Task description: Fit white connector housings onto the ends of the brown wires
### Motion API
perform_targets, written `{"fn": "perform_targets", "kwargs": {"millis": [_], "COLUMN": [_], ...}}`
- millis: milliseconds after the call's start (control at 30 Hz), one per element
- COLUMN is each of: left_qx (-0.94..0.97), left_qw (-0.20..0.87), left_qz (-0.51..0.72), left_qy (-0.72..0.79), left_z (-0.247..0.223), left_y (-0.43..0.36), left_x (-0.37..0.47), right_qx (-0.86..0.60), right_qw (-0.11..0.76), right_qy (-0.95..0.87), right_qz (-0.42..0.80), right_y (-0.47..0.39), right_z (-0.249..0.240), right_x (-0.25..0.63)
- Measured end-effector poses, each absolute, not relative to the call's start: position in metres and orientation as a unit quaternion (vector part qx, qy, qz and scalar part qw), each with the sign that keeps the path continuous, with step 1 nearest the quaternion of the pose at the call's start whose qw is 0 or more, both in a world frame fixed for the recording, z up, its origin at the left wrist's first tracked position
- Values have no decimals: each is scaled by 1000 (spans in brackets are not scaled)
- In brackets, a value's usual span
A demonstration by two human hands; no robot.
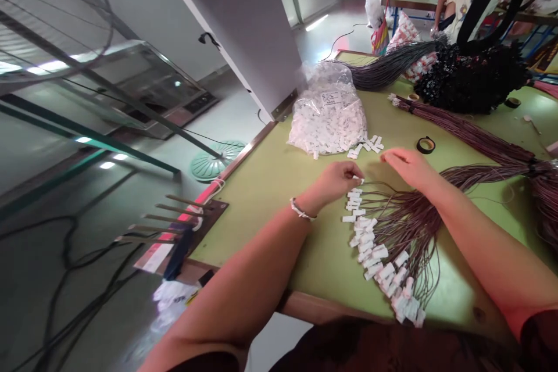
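Green tabletop (pixel 261 186) below; left hand (pixel 335 181) pinches 1 white connector (pixel 358 180).

I'm finding a lane of green tabletop (pixel 261 197) running left of my left hand (pixel 337 181) at mid-frame, with the pegged rack (pixel 211 218) guarding its edge at centre left. Up at top centre, the bulging plastic bag (pixel 329 113) is blocking the way, loose white pieces (pixel 368 146) crowding its lower right corner. A tape roll (pixel 426 145) is narrowing the passage just right of my right hand (pixel 407 165). Down at lower right, the row of white connectors (pixel 366 238) and fanned brown wires (pixel 403 215) are filling the space between my forearms.
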State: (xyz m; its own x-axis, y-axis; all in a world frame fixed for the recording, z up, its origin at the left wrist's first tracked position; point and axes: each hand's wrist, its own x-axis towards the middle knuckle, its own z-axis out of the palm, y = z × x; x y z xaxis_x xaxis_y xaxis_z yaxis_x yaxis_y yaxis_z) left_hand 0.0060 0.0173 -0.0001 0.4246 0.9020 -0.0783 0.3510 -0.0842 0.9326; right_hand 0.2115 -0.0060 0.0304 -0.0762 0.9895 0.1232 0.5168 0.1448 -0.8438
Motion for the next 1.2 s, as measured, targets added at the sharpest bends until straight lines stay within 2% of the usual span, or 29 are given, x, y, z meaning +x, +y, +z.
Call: {"fn": "perform_targets", "kwargs": {"millis": [100,200,233,300,367,433,500,567,633,700,733,800,933,1000,1100,1200], "left_qx": [756,796,806,829,848,857,866,880,891,898,903,918,934,929,922,928], "left_qw": [433,337,304,274,277,265,247,229,189,139,123,102,77,69,63,85], "left_qz": [175,179,194,199,156,104,60,26,13,14,8,-5,-60,-65,-56,-52], "left_qy": [458,471,468,445,425,429,430,416,413,417,412,384,343,358,378,360], "left_z": [17,31,34,35,33,30,30,33,41,49,52,55,45,40,38,42], "left_y": [15,11,8,2,-5,-13,-19,-28,-42,-66,-81,-112,-150,-145,-113,-77], "left_x": [-1,8,14,31,47,58,63,63,65,71,77,91,109,105,89,72], "right_qx": [-567,-537,-543,-583,-638,-672,-679,-665,-673,-706,-709,-661,-637,-636,-642,-611], "right_qw": [436,454,428,316,177,80,47,65,90,111,110,80,-40,-69,-40,8], "right_qy": [-630,-631,-642,-665,-660,-635,-615,-610,-653,-681,-692,-746,-768,-765,-757,-788], "right_qz": [303,326,331,344,355,372,398,425,335,159,77,-12,-58,-80,-115,-80], "right_y": [-14,-29,-34,-49,-72,-102,-135,-162,-175,-173,-167,-152,-135,-139,-156,-174], "right_z": [73,110,117,121,112,92,67,47,36,34,34,33,29,31,41,47], "right_x": [233,257,266,284,297,300,294,284,277,278,281,291,311,322,340,353]}}
